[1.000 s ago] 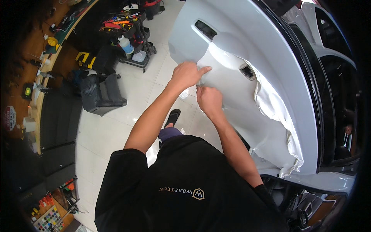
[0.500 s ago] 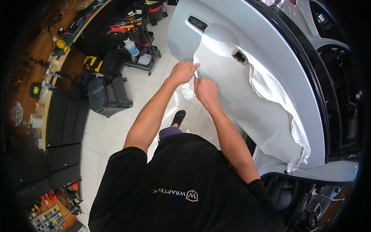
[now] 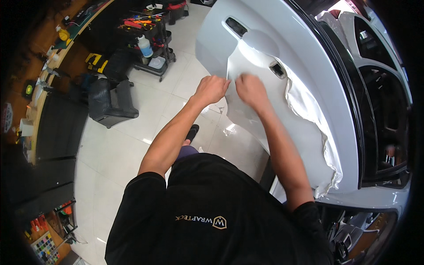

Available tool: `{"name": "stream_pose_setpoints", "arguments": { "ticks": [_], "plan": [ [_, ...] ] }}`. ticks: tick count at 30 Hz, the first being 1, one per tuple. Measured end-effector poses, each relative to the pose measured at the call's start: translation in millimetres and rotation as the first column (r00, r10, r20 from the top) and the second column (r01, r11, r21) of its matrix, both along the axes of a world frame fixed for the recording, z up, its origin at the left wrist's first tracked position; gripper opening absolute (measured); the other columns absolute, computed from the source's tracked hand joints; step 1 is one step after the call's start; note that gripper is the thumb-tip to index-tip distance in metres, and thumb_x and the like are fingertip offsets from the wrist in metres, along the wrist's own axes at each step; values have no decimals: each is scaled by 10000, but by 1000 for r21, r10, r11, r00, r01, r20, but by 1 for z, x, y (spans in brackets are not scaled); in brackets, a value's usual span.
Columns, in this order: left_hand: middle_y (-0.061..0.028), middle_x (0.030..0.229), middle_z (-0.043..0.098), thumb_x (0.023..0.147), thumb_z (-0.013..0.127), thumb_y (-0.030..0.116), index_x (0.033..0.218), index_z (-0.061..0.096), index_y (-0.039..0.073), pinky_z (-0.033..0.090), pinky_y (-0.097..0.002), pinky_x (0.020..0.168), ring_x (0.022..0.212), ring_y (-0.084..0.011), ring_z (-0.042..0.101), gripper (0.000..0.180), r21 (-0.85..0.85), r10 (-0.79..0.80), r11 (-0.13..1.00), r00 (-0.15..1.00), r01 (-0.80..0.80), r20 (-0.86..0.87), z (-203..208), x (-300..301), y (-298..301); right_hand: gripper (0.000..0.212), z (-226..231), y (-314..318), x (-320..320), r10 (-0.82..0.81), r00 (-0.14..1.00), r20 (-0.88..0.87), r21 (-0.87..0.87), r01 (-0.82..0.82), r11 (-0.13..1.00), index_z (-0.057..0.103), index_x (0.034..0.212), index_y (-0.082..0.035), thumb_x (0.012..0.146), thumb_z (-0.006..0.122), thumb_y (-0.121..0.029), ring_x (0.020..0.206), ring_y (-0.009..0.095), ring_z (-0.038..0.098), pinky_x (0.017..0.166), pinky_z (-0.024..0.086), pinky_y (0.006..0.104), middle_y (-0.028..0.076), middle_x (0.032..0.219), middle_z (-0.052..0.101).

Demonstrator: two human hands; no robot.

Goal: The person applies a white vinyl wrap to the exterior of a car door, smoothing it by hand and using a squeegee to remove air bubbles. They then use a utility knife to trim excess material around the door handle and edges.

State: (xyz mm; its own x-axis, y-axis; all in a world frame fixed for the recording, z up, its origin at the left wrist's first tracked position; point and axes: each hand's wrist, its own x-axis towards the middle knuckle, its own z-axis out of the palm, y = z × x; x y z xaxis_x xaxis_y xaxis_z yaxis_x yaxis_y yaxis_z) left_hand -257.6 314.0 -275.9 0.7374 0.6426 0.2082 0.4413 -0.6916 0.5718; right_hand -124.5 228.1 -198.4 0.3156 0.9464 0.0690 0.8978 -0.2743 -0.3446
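Note:
A pale grey-blue car door [image 3: 212, 48] stands on edge in front of me to the right. Over its middle lies a sheet of white vinyl film [image 3: 287, 128], crumpled and lifted along its right border. My left hand [image 3: 212, 89] is closed at the film's left edge, thumb and finger pinching it. My right hand [image 3: 251, 89] is curled in front of the film, a little right of the left hand and apart from it. Motion blurs its fingers, and whether they hold anything is hidden. An empty handle recess [image 3: 236, 27] and a second opening [image 3: 278, 70] show in the door.
A black step stool [image 3: 112, 101] stands on the tiled floor [image 3: 119, 148] to the left. Beyond it are a black-and-yellow case [image 3: 99, 63] and a tool cart [image 3: 154, 66] with a spray bottle [image 3: 145, 46]. A workbench [image 3: 37, 119] runs along the left. Another car [image 3: 388, 101] is at right.
My right hand has come off the film's left edge and moved right and slightly up. My left hand keeps its pinch there. The view has shifted a little.

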Motion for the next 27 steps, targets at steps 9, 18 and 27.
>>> {"name": "stream_pose_setpoints", "arguments": {
  "ticks": [9,18,27],
  "plan": [
    [-241,722,659,1002,518,239,845,684,-4,505,-534,724,729,-441,645,333,-61,-1,998,993,8,120,1,0,-10,371,2,76,-8,73,928,366,-176,-8,984,746,839,-5,915,668,-359,783,378,722,715,578,446,221,833,723],
    [-225,777,679,988,533,211,868,675,7,506,-511,719,748,-427,650,276,-30,-76,996,988,81,132,-4,-11,-10,345,-9,29,-14,-200,978,63,10,200,980,734,765,1,930,601,-271,750,429,686,725,558,486,225,786,705],
    [-221,789,682,971,539,358,885,698,-1,511,-475,753,798,-408,656,402,-139,-177,975,984,175,-2,4,-11,21,366,-25,6,-19,-186,981,-47,190,192,963,720,726,2,939,598,-270,661,438,656,681,537,512,244,688,661]
  ]
}}
